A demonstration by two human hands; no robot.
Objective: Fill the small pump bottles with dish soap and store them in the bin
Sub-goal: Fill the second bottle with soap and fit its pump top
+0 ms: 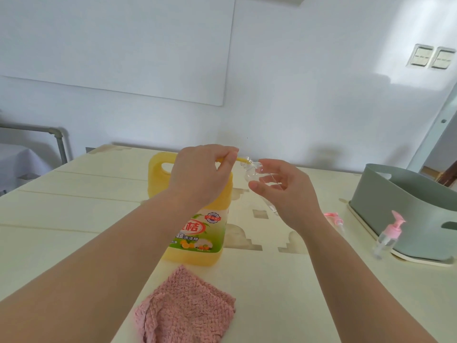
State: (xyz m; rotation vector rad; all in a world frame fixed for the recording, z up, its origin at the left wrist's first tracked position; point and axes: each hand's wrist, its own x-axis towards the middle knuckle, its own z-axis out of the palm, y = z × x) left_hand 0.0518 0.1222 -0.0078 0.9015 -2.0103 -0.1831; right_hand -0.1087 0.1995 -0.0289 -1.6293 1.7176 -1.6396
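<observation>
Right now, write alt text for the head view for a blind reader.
The left hand grips the yellow pump spout of a large yellow dish soap jug, its tip at the mouth of a small clear plastic bottle held tilted in the right hand. A grey-green bin sits at right.

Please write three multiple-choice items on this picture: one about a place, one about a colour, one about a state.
1. The pump-topped bottle stands: A in the bin; B beside the bin; C on the cloth.
2. The cloth is: A blue; B pink; C white.
3. The clear bottle in the right hand is: A capped; B lying flat; C open-necked.
Answers: B, it stands on the table outside the bin wall; B, pink towelling; C, the jug's spout meets its bare neck.
</observation>
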